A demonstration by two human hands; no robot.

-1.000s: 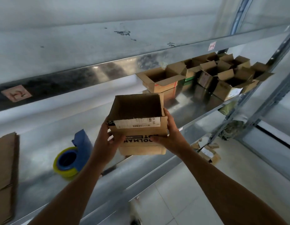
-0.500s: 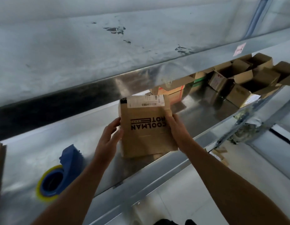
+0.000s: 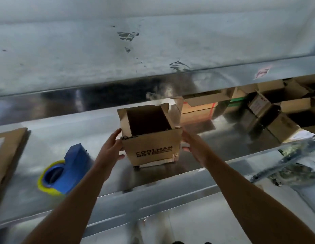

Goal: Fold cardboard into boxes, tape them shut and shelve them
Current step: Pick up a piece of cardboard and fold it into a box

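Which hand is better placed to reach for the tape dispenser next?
Left, probably. The tape dispenser lies on the shelf left of the box, nearer the left hand; the right hand is at the box's right side and would have to cross over.

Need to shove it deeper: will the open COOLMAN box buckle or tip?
Probably light: the box looks empty. With flaps open, its walls may flex between the left hand and right hand. It likely slides on the shiny shelf rather than tipping.
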